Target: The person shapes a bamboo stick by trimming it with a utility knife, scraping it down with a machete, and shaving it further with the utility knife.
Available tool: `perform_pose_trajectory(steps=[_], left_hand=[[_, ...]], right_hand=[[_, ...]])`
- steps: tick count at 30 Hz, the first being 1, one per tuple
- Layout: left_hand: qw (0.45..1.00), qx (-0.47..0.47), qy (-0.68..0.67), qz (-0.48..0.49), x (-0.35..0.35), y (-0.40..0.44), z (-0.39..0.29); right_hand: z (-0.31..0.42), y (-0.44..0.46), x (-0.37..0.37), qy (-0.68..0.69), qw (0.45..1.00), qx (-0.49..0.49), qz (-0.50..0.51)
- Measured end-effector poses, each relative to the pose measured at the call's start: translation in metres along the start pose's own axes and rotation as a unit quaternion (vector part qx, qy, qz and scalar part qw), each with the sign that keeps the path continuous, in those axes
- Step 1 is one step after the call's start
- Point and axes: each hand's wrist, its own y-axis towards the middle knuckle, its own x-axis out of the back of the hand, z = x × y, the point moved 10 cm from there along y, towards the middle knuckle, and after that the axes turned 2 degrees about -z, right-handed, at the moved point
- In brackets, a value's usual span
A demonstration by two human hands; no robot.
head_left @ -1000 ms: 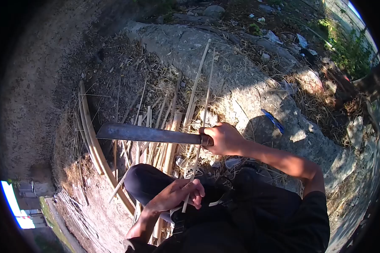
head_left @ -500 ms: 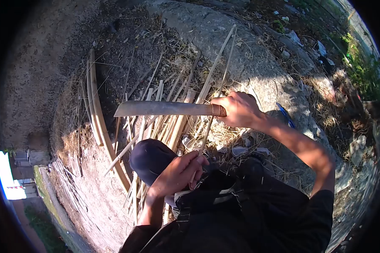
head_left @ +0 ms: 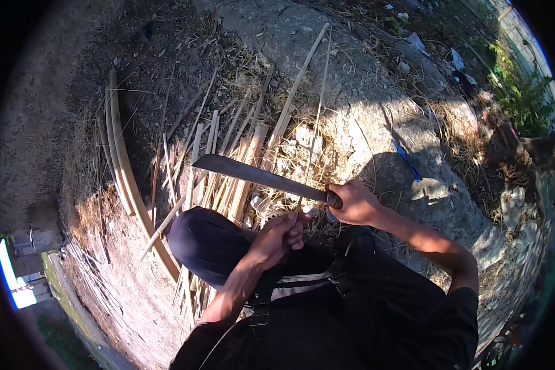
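My right hand [head_left: 353, 202] is closed round the handle of a machete [head_left: 262, 177], whose long blade points left and slightly up in the head view. Below the blade, my left hand [head_left: 279, 239] pinches the near end of a thin bamboo strip [head_left: 315, 132]. That strip runs away from me over the pale rock, and the blade crosses it just beyond my left fingers. I cannot tell whether blade and strip touch. My bent knee [head_left: 198, 242], in dark cloth, is beside my left forearm.
Several split bamboo pieces [head_left: 243, 182] lie in a pile beyond my knee. Longer curved bamboo lengths [head_left: 124, 157] are to the left. A large rock [head_left: 370, 132] spreads at the right, with a blue object [head_left: 407, 161] on it. Dry shavings and litter surround it.
The machete has come down and closer to my left hand, its tip now angled upward to the left. My left hand still pinches the strip. The view has shifted slightly.
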Motion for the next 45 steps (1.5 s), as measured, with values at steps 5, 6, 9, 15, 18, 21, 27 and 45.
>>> perform_pose_trajectory(steps=[5,6,9,15,18,21,27,45], left_hand=[[0.999,0.031,-0.017,0.035,-0.002,0.013,0.010],[0.998,0.039,-0.022,0.036,-0.002,0.016,0.012],[0.999,0.046,0.003,0.020,0.002,0.022,0.013],[0.997,0.030,0.070,0.016,-0.006,0.021,0.006],[0.994,0.049,0.097,0.008,0.006,0.025,0.013],[0.993,0.092,0.074,0.027,0.012,0.031,0.025],[0.985,0.062,0.162,-0.015,0.009,0.027,0.012],[0.964,0.042,0.258,-0.054,-0.003,0.013,-0.005]], right_hand=[[-0.006,-0.010,-0.023,0.055,0.997,0.002,0.053],[0.003,-0.010,-0.021,0.031,0.999,0.030,-0.005],[0.001,-0.006,-0.031,0.048,0.998,0.019,0.028],[0.002,0.001,-0.034,0.026,0.996,-0.019,0.081],[0.006,0.000,-0.034,0.023,0.999,0.010,0.042],[0.004,0.001,-0.037,0.016,0.999,0.008,0.051],[0.002,0.004,-0.052,-0.019,0.996,-0.005,0.084],[0.005,0.014,-0.029,0.005,0.997,-0.042,0.066]])
